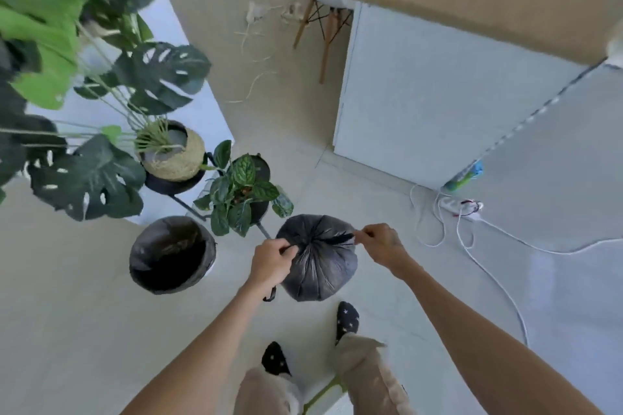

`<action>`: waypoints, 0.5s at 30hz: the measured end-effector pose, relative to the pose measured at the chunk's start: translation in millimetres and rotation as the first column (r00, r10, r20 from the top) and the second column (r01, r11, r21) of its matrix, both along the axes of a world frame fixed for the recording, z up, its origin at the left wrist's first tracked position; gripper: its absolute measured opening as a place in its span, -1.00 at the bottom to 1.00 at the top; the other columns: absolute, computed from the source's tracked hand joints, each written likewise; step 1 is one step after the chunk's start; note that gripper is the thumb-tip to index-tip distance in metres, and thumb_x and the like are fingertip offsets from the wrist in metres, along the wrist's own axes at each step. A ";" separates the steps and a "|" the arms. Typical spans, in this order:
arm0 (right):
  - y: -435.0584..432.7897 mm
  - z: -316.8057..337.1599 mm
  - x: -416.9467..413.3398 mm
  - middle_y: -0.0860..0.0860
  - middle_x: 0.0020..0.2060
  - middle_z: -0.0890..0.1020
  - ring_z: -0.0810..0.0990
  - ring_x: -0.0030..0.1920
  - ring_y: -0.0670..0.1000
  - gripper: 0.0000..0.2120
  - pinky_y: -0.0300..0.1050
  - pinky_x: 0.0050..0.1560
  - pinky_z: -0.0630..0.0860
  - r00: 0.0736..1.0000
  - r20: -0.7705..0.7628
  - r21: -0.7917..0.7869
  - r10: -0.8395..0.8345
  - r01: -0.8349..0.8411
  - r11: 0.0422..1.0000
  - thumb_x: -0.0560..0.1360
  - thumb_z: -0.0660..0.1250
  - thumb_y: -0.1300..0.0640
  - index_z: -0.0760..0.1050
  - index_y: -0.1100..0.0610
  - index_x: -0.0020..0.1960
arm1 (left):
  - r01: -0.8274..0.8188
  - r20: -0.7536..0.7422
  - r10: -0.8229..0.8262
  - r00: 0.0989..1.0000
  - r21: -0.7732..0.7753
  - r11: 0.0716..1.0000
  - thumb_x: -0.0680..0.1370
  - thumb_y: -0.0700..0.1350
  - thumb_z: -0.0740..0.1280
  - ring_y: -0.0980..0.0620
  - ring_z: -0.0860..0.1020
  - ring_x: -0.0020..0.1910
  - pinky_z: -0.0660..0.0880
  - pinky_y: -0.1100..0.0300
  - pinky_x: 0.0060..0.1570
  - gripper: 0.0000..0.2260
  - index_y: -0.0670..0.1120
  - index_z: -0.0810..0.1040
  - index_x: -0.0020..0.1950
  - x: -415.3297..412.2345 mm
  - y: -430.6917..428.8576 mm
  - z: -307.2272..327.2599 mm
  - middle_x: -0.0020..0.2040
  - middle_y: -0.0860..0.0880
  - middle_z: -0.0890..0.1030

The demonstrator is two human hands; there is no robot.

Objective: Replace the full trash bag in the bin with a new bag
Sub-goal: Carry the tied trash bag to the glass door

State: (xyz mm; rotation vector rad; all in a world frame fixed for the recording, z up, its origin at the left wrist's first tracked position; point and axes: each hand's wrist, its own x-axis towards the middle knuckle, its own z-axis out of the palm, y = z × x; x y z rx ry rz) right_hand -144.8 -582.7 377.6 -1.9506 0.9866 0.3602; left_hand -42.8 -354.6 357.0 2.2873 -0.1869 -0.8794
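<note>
The full grey trash bag stands on the floor in front of my feet, its top gathered into a bunch. My left hand pinches one dark end of the bag's top on the left side. My right hand pinches the other end on the right, and the two ends are stretched apart across the bunch. To the left stands the round bin, lined with a dark bag and with nothing visible inside it.
Potted plants stand behind the bin: a small leafy one and a large monstera in a woven pot. A white cabinet rises at the right. A power strip with white cables lies on the floor to the right.
</note>
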 end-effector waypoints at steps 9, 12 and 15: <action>-75.5 126.4 -94.9 0.02 -0.44 0.44 0.37 -0.40 0.00 -0.68 -0.16 -0.40 0.29 0.902 0.176 -0.073 -0.394 0.411 0.909 0.54 0.36 0.02 0.64 0.28 -0.18 | 0.401 0.200 -0.376 0.905 -0.100 0.911 0.56 -0.02 0.37 -0.12 0.67 -0.24 0.62 -0.04 -0.09 -0.80 -0.05 0.64 -0.22 -3.7 -136.2 133.7 -0.39 0.07 0.60; -102.5 155.0 -137.2 0.03 -0.45 0.32 0.24 -0.43 -0.01 -0.64 -0.13 -0.45 0.16 0.835 0.240 -0.083 -0.495 0.526 0.846 0.52 0.38 0.03 0.46 0.26 -0.32 | 0.484 0.236 -0.449 0.862 -0.116 0.868 0.54 -0.04 0.38 -0.13 0.64 -0.31 0.61 -0.09 -0.14 -0.75 -0.03 0.56 -0.34 -23.6 -190.5 165.1 -0.43 0.06 0.57; -137.3 181.1 -192.0 0.02 -0.45 0.33 0.26 -0.40 0.01 -0.60 -0.11 -0.37 0.19 0.723 0.295 -0.076 -0.624 0.669 0.739 0.46 0.41 -0.02 0.46 0.28 -0.33 | 0.604 0.297 -0.551 0.780 -0.127 0.786 0.55 -0.05 0.38 -0.13 0.64 -0.31 0.58 -0.05 -0.15 -0.70 0.00 0.51 -0.39 -59.1 -256.5 197.4 -0.42 0.03 0.57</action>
